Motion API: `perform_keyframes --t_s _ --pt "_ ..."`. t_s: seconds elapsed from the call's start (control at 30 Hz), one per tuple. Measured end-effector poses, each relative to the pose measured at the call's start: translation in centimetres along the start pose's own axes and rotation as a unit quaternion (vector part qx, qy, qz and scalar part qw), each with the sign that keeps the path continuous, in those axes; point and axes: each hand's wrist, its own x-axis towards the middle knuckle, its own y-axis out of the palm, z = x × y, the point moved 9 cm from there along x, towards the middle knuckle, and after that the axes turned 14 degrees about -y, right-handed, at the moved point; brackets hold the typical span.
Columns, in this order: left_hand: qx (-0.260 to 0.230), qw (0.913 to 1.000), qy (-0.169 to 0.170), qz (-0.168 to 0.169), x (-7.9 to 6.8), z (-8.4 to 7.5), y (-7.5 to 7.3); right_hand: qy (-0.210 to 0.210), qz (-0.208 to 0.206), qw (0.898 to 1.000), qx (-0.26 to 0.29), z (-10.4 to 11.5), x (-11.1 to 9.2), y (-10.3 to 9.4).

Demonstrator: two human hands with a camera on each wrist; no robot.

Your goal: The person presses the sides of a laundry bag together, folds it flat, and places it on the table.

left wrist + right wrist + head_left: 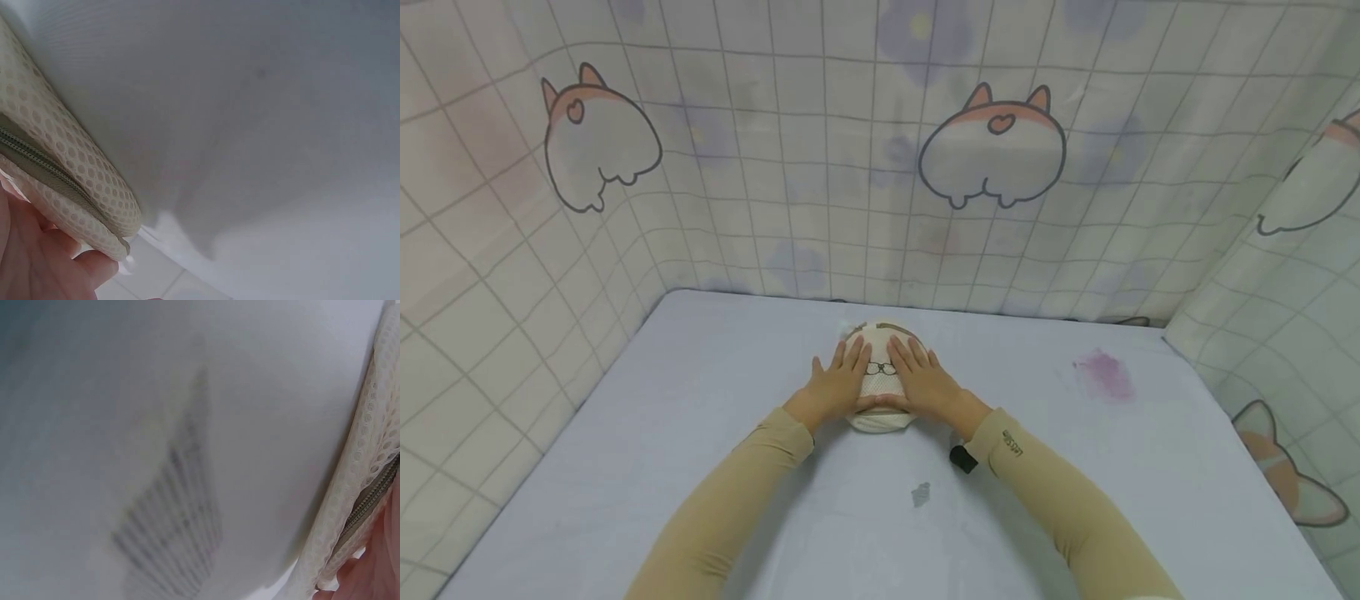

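Note:
A rounded cream mesh pouch with a zipper [881, 383] lies toward the far side of the table, a glasses-like print on its top. My left hand [837, 385] rests on its left half, fingers straight and pointing away from me. On the right half my right hand [927, 385] lies in the same way, and the thumbs come together over the near part. The left wrist view shows the pouch's honeycomb mesh side [94, 169] and its dark zipper [44, 161] beside my fingers. In the right wrist view, the zipper [369, 503] runs along the side by my hand.
A white cloth [685, 467] covers the table, with a pink stain [1103, 373] at right and a grey patch [921, 494] near the front. Checked curtains with cartoon animals [992, 154] enclose the back and sides. A small black item [963, 458] is at my right wrist.

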Motion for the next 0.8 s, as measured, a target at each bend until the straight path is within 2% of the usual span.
perform_keyframes --t_s 0.27,0.57,0.8 --pt "0.006 1.0000 0.003 0.001 -0.02 -0.04 0.16 -0.002 0.000 1.000 0.017 0.13 0.00 0.06" --pt "0.017 0.9996 -0.006 0.020 -0.18 0.11 0.42 0.002 0.037 0.999 0.022 0.24 0.11 0.36" --pt "0.007 0.9996 -0.004 0.027 -0.25 -0.17 0.26 0.006 0.046 0.999 0.023 0.02 0.01 0.47"
